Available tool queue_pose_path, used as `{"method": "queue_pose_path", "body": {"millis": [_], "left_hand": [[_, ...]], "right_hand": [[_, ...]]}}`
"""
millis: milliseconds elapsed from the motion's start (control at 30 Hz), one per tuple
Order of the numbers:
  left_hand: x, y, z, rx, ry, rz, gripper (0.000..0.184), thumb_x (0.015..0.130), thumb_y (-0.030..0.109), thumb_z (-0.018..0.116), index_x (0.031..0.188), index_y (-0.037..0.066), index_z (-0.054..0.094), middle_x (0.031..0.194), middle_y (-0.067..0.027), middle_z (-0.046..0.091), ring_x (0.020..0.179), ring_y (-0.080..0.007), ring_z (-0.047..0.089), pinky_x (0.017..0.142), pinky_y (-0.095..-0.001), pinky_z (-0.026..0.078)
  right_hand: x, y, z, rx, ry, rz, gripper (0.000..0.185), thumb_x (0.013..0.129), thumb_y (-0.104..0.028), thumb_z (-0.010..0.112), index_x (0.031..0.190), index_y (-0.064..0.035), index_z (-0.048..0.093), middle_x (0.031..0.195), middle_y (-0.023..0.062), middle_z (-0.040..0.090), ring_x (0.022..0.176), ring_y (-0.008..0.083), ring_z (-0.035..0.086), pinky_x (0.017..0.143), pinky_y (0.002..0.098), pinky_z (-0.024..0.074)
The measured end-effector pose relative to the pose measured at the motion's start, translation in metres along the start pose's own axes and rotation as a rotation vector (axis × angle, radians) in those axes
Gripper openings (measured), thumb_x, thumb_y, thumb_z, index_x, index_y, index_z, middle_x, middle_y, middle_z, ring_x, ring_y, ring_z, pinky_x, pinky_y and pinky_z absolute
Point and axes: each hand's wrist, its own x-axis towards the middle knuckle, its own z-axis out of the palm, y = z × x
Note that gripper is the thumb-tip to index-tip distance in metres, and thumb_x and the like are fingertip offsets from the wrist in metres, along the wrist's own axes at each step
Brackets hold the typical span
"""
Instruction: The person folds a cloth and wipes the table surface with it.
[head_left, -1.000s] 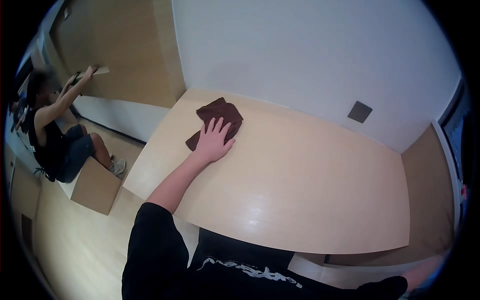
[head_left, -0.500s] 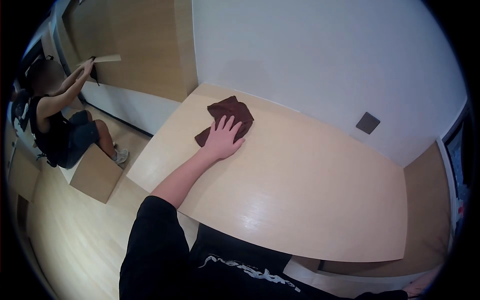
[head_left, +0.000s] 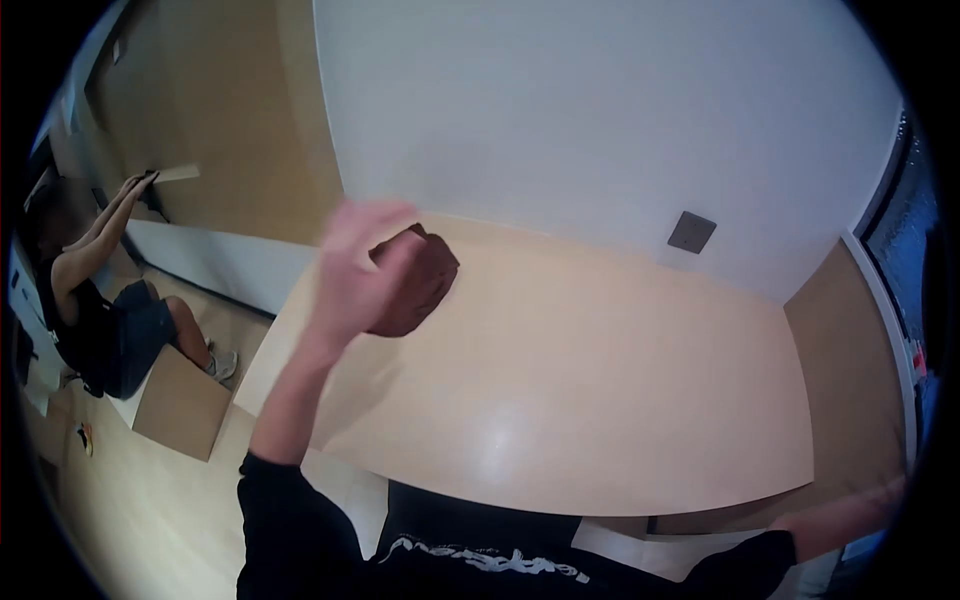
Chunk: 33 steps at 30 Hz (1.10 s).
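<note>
My left hand (head_left: 360,265), blurred by motion, is raised over the left part of the light wooden table (head_left: 560,370). Its fingers are curved and apart from the thumb, which overlaps the cloth in view. The dark brown cloth (head_left: 425,285) lies crumpled on the table just beyond this hand, partly hidden by it. At the right edge is my right forearm (head_left: 840,520), low and smeared; the hand's fingers cannot be made out, nor can anything in them.
A person (head_left: 90,290) sits on a wooden box (head_left: 180,400) at the left, arms reaching to a wooden panel (head_left: 230,110). Behind the table stands a white wall (head_left: 560,120) with a dark square plate (head_left: 691,232). A wooden side panel (head_left: 845,350) borders the right.
My left hand has lifted off the cloth and moved left and up. The cloth's outline looks more bunched. The view has shifted.
</note>
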Motion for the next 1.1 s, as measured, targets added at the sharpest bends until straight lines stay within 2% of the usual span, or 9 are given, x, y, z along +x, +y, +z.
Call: {"method": "queue_pose_path", "body": {"millis": [33, 67, 100, 233, 633, 933, 1000, 1067, 1100], "left_hand": [[0.017, 0.033, -0.035, -0.050, 0.102, 0.136, 0.025, 0.084, 0.007, 0.064, 0.108, 0.001, 0.066, 0.106, -0.0094, 0.068, 0.104, -0.0235, 0.061, 0.091, -0.0345, 0.046], [0.020, 0.060, -0.064, -0.041, 0.287, 0.272, 0.025, 0.084, 0.000, 0.059, 0.108, -0.003, 0.065, 0.105, -0.0113, 0.067, 0.101, -0.0229, 0.061, 0.088, -0.0322, 0.046], [0.012, 0.079, -0.101, 0.436, 0.393, 0.350, 0.031, 0.091, 0.006, 0.050, 0.119, -0.006, 0.056, 0.113, -0.0141, 0.062, 0.097, -0.0213, 0.060, 0.083, -0.0302, 0.048], [-0.006, 0.152, -0.135, 0.005, 0.614, 0.916, 0.031, 0.092, 0.009, 0.049, 0.120, -0.004, 0.055, 0.112, -0.0119, 0.061, 0.098, -0.0199, 0.059, 0.086, -0.0329, 0.044], [0.014, 0.168, -0.119, -0.222, 0.595, 1.119, 0.031, 0.094, 0.018, 0.048, 0.122, 0.005, 0.052, 0.108, -0.0052, 0.058, 0.098, -0.0160, 0.057, 0.096, -0.0408, 0.033], [0.010, 0.176, -0.123, -0.364, 0.622, 1.022, 0.031, 0.096, 0.024, 0.047, 0.124, 0.011, 0.050, 0.105, -0.0002, 0.056, 0.099, -0.0130, 0.055, 0.104, -0.0467, 0.025], [0.005, 0.150, -0.103, -0.367, 0.532, 0.700, 0.031, 0.097, 0.025, 0.046, 0.124, 0.012, 0.050, 0.104, 0.0009, 0.055, 0.099, -0.0123, 0.054, 0.106, -0.0480, 0.023], [-0.004, 0.092, -0.062, -0.182, 0.234, 0.187, 0.019, 0.087, 0.008, 0.063, 0.103, -0.003, 0.060, 0.083, -0.0102, 0.061, 0.077, -0.0180, 0.061, 0.076, -0.0311, 0.049], [-0.008, 0.059, -0.046, -0.038, -0.010, 0.065, 0.021, 0.087, 0.009, 0.064, 0.106, 0.000, 0.061, 0.084, -0.0104, 0.062, 0.076, -0.0171, 0.061, 0.071, -0.0316, 0.049]], "right_hand": [[0.013, -0.062, 0.006, -0.469, -0.185, -0.158, 0.030, 0.099, -0.019, 0.051, 0.114, 0.0069, 0.053, 0.104, 0.0175, 0.056, 0.099, 0.0251, 0.058, 0.085, 0.0397, 0.0533], [0.030, -0.054, -0.007, -0.076, -0.252, -0.556, 0.040, 0.098, -0.031, 0.053, 0.112, 0.0073, 0.053, 0.108, 0.0185, 0.054, 0.098, 0.0226, 0.057, 0.090, 0.0442, 0.0516], [0.020, -0.088, -0.006, 0.179, -0.205, -0.347, 0.049, 0.096, -0.039, 0.056, 0.121, 0.0022, 0.052, 0.115, 0.0164, 0.053, 0.105, 0.0219, 0.055, 0.102, 0.0494, 0.0448], [0.006, -0.130, 0.017, 0.450, -0.198, -0.473, 0.045, 0.095, -0.036, 0.055, 0.123, -0.0007, 0.051, 0.117, 0.0152, 0.052, 0.107, 0.0224, 0.054, 0.102, 0.0495, 0.0430], [-0.011, -0.177, 0.036, 0.543, -0.135, -0.530, 0.037, 0.094, -0.027, 0.053, 0.127, -0.0095, 0.049, 0.123, 0.0115, 0.050, 0.111, 0.0240, 0.051, 0.103, 0.0499, 0.0375], [-0.026, -0.179, 0.051, 0.678, -0.051, -0.392, 0.037, 0.094, -0.019, 0.052, 0.131, -0.0161, 0.047, 0.128, 0.0087, 0.049, 0.114, 0.0252, 0.049, 0.104, 0.0502, 0.0334], [-0.049, -0.181, 0.071, 0.751, -0.099, -0.272, 0.038, 0.094, -0.018, 0.052, 0.132, -0.0175, 0.046, 0.129, 0.0081, 0.049, 0.114, 0.0255, 0.049, 0.105, 0.0503, 0.0325], [-0.084, -0.188, 0.107, 0.815, -0.258, -0.084, 0.031, 0.084, -0.004, 0.057, 0.115, -0.0114, 0.056, 0.111, 0.0095, 0.058, 0.100, 0.0259, 0.056, 0.090, 0.0443, 0.0425], [-0.110, -0.193, 0.129, 0.847, -0.371, 0.021, 0.029, 0.080, 0.003, 0.060, 0.107, -0.0084, 0.060, 0.102, 0.0102, 0.063, 0.093, 0.0261, 0.060, 0.083, 0.0412, 0.0475]]}}
